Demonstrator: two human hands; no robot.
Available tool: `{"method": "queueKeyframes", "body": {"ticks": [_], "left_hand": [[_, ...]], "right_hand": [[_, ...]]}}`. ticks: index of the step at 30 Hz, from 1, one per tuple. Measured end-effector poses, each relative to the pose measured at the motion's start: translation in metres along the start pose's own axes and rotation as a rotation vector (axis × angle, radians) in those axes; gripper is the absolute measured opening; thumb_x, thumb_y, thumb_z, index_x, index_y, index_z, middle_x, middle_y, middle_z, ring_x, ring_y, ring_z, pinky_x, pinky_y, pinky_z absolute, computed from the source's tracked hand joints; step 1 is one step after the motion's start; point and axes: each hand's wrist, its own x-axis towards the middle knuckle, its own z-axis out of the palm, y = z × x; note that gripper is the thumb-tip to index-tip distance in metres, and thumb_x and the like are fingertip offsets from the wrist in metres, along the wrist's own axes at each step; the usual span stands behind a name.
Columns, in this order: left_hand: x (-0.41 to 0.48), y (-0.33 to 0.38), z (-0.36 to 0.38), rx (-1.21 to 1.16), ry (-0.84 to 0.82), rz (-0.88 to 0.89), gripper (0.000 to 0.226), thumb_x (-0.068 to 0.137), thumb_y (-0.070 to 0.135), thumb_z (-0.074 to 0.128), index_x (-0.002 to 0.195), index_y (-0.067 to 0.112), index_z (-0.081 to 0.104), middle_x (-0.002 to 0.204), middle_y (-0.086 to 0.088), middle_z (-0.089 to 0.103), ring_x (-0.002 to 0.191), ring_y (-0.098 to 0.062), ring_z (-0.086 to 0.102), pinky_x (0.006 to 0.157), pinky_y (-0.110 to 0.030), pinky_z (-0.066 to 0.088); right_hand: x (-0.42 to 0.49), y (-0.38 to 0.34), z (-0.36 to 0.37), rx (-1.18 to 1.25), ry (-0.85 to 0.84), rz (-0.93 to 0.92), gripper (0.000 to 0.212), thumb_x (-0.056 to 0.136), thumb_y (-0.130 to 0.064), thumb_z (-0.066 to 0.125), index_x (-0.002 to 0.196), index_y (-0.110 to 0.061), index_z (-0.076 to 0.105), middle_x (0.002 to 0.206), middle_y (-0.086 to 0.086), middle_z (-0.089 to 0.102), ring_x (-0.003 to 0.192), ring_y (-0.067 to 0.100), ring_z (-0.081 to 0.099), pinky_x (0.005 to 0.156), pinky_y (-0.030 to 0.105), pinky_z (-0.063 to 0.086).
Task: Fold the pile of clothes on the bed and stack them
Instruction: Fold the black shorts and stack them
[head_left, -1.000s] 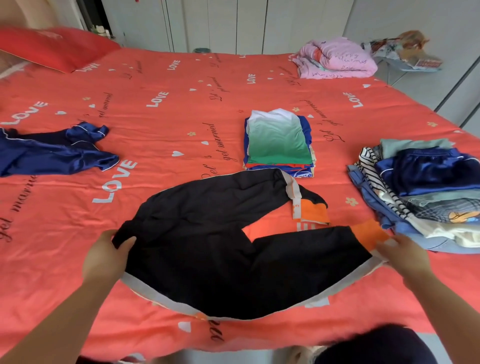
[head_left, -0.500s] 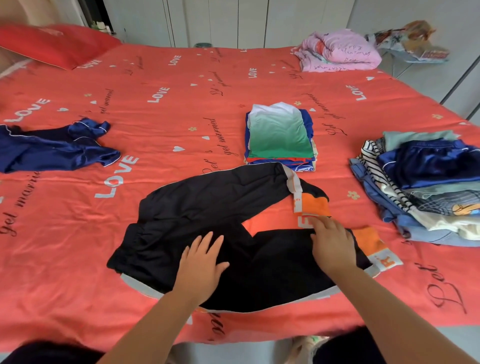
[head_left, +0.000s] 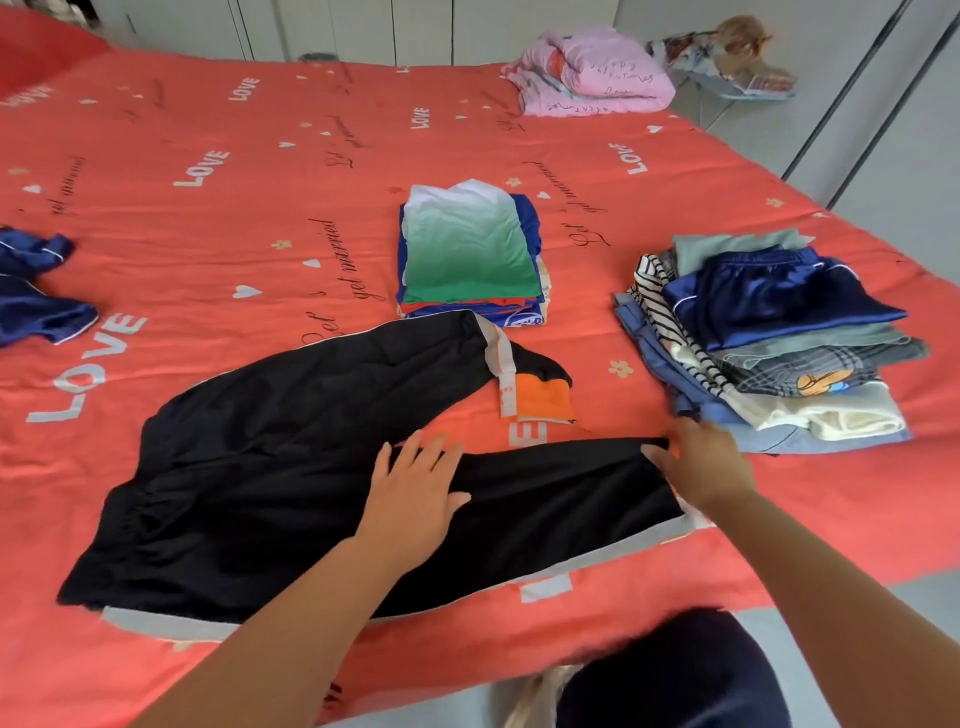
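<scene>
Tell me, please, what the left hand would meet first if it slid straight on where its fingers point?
Flat on the black trousers, the left hand would cross a bare strip of sheet, then probably meet the trousers' far leg near its grey stripe.

**A bedroom in a home**

A wide bed (head_left: 779, 525) is seen, spread with a coral-red cover (head_left: 218, 223) printed with "LOVE", hearts and script. A red pillow (head_left: 36, 54) is laid at its far left corner, and a pink quilt (head_left: 597, 73) is folded at its far right corner. Pale cupboard doors (head_left: 421, 26) are ranged along the wall behind the far edge. Household clothing is laid out on the cover: a folded stack (head_left: 467, 249) near the middle and a looser pile (head_left: 769, 332) toward the right edge. Grey floor (head_left: 893, 618) is shown past the near right corner.
</scene>
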Motion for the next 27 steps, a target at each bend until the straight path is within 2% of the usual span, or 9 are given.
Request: {"method": "queueKeyframes", "body": {"ticks": [5,7,9,12,15,18,20,23,27], "left_hand": [[0.019,0.015,0.012,0.036,-0.019,-0.023,0.050,0.098,0.040,0.035,0.144,0.022,0.028,0.139,-0.001,0.039,0.132,-0.020,0.032,0.112,-0.043,0.017],[0.022,0.017,0.015,0.007,0.042,-0.053,0.043,0.092,0.036,0.051,0.131,0.016,0.049,0.117,-0.008,0.053,0.111,-0.027,0.050,0.101,-0.043,0.034],[0.025,0.018,0.017,0.006,0.123,-0.037,0.037,0.081,0.031,0.069,0.112,0.012,0.065,0.096,-0.010,0.060,0.090,-0.030,0.059,0.087,-0.045,0.045],[0.029,0.019,0.015,-0.008,0.058,-0.065,0.048,0.091,0.036,0.055,0.133,0.015,0.047,0.123,-0.010,0.051,0.118,-0.029,0.047,0.105,-0.043,0.031],[0.036,0.013,0.015,-0.045,0.087,-0.062,0.055,0.094,0.042,0.046,0.142,0.019,0.034,0.142,-0.005,0.035,0.134,-0.023,0.029,0.113,-0.039,0.017],[0.042,0.009,0.012,-0.097,0.118,-0.063,0.052,0.092,0.040,0.050,0.138,0.016,0.041,0.140,-0.005,0.039,0.133,-0.023,0.032,0.111,-0.039,0.022],[0.045,0.007,0.013,-0.143,0.136,-0.053,0.050,0.091,0.037,0.053,0.135,0.014,0.046,0.137,-0.006,0.045,0.131,-0.024,0.037,0.109,-0.038,0.027],[0.048,0.003,0.013,-0.190,0.153,-0.033,0.046,0.091,0.035,0.054,0.132,0.013,0.050,0.134,-0.003,0.047,0.128,-0.021,0.040,0.107,-0.034,0.029],[0.057,-0.015,0.005,-0.185,0.223,0.011,0.043,0.086,0.026,0.064,0.124,0.007,0.057,0.121,-0.006,0.057,0.114,-0.025,0.053,0.099,-0.035,0.039]], "right_hand": [[-0.008,0.020,0.019,0.046,-0.006,-0.048,0.028,0.082,-0.017,0.063,0.104,-0.001,0.060,0.098,0.024,0.057,0.098,0.042,0.051,0.083,0.045,0.043],[-0.007,0.022,0.006,-0.016,0.018,-0.045,0.021,0.087,-0.016,0.052,0.102,-0.005,0.062,0.099,0.019,0.057,0.097,0.039,0.053,0.078,0.040,0.043],[-0.001,0.023,-0.003,-0.158,0.014,-0.045,0.024,0.090,-0.014,0.044,0.107,-0.013,0.061,0.110,0.011,0.055,0.105,0.033,0.053,0.083,0.038,0.043],[0.003,0.006,-0.016,-0.343,-0.074,-0.038,0.034,0.087,-0.010,0.044,0.117,-0.020,0.057,0.122,0.005,0.051,0.117,0.025,0.048,0.094,0.036,0.039],[0.007,-0.028,-0.011,-0.282,-0.038,-0.185,0.040,0.084,-0.013,0.049,0.124,-0.019,0.050,0.123,0.007,0.049,0.117,0.027,0.044,0.096,0.037,0.037],[0.019,-0.077,0.002,0.058,-0.044,-0.326,0.042,0.088,-0.013,0.048,0.130,-0.014,0.047,0.121,0.010,0.049,0.116,0.029,0.045,0.092,0.036,0.040],[0.030,-0.111,0.013,0.199,-0.071,-0.331,0.047,0.092,-0.029,0.051,0.133,-0.008,0.044,0.127,0.012,0.047,0.120,0.029,0.043,0.096,0.036,0.039],[0.043,-0.144,0.029,0.105,-0.149,-0.276,0.073,0.089,-0.048,0.050,0.142,-0.003,0.025,0.137,0.014,0.038,0.125,0.029,0.038,0.101,0.038,0.035],[0.055,-0.145,0.023,0.026,-0.108,-0.272,0.029,0.090,-0.011,0.042,0.119,-0.008,0.047,0.122,0.012,0.052,0.114,0.030,0.048,0.087,0.038,0.042]]}}
